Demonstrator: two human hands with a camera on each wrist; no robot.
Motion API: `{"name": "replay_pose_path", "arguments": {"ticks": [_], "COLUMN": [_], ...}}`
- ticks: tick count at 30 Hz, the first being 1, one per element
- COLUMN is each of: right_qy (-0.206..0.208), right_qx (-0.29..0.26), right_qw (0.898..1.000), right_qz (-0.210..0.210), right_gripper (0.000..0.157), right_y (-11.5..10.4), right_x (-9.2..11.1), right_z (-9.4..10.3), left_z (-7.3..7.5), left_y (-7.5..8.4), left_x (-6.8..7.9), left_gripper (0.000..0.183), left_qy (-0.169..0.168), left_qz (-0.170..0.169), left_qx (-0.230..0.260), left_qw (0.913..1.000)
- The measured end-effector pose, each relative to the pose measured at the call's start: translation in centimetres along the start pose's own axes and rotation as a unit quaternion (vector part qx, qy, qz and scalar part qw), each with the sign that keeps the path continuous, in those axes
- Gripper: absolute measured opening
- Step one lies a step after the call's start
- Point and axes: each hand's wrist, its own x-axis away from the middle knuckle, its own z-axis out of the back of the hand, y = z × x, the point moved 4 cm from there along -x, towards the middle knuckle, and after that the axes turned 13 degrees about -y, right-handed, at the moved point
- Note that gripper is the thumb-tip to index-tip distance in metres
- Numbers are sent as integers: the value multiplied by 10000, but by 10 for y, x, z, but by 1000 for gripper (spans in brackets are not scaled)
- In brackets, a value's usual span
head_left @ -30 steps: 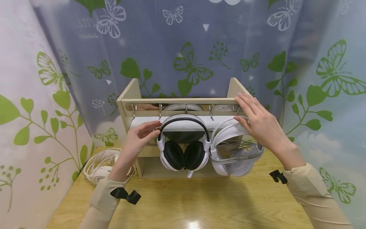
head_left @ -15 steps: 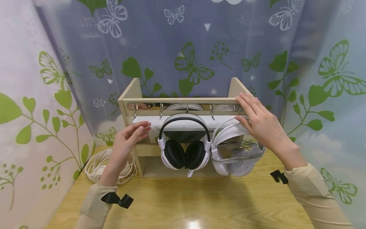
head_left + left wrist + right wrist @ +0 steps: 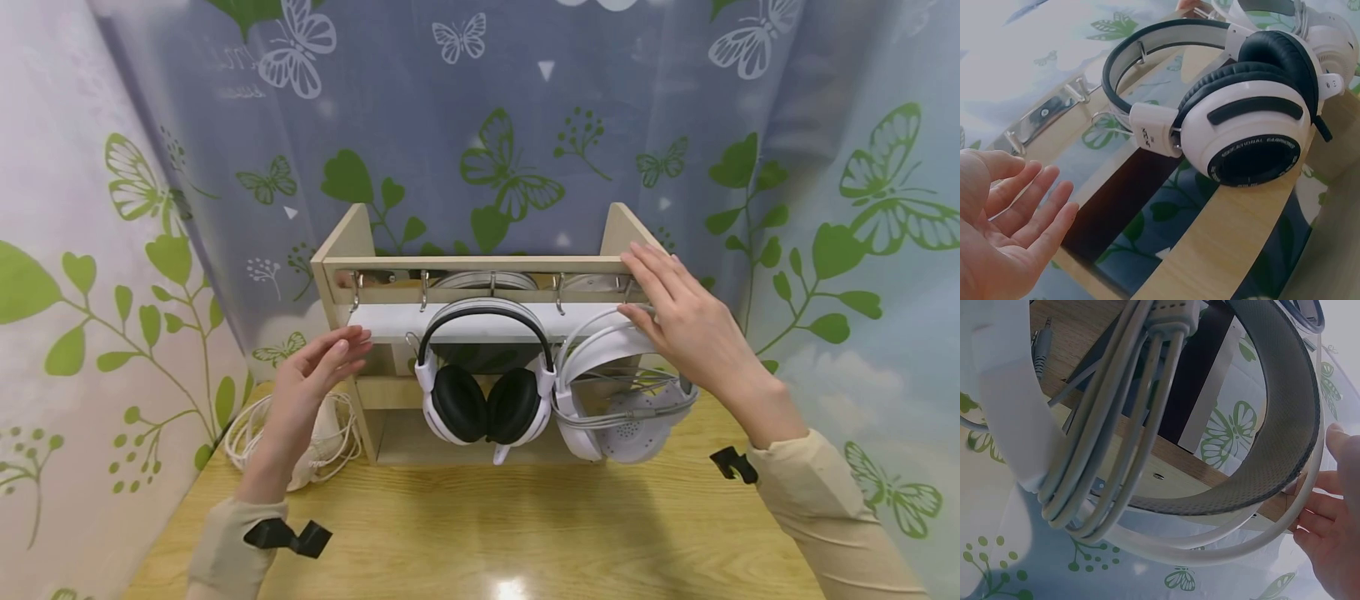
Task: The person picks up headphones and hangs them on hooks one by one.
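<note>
My left hand (image 3: 303, 387) is lifted left of the wooden rack (image 3: 480, 265), fingers slightly bent, holding nothing. In the left wrist view its palm and spread fingers show beside the hooks, apart from a white headset (image 3: 1247, 119) with black ear pads. That headset (image 3: 459, 408) hangs at the rack's middle. My right hand (image 3: 686, 321) rests its extended fingers on the rack's right top corner, thumb near the headband of a second white headset (image 3: 577, 425). This one hangs at the right, with a bundled grey cable (image 3: 1104, 419) across it. Some right fingertips are hidden behind the headband in the right wrist view.
A metal rail with several hooks (image 3: 424, 292) runs along the rack's front; hooks at the left bear nothing. Another white headset (image 3: 326, 433) with coiled white cable lies on the wooden table (image 3: 480, 533), left of the rack. Patterned curtains (image 3: 420, 108) surround the table.
My left hand has moved left and down from beside the middle headset, away from it. The right hand stays at the rack's corner. Both hanging headsets keep their places.
</note>
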Motion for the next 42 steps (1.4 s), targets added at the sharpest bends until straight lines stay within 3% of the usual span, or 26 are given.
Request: {"name": "replay_pose_path", "arguments": {"ticks": [15,42], "right_qy": [45,0], "right_qx": [15,-21], "right_qw": [10000,10000], "right_qz": [29,3], "right_gripper": [70,71], "right_y": [-1,0], "right_x": [-1,0], "right_z": [0,0], "left_z": [18,51], "left_y": [-9,-29], "left_x": [18,53], "left_gripper": [41,40], "left_qy": [38,599], "left_qz": [-115,213], "left_qx": [45,-182], "left_qw": [9999,9978]}}
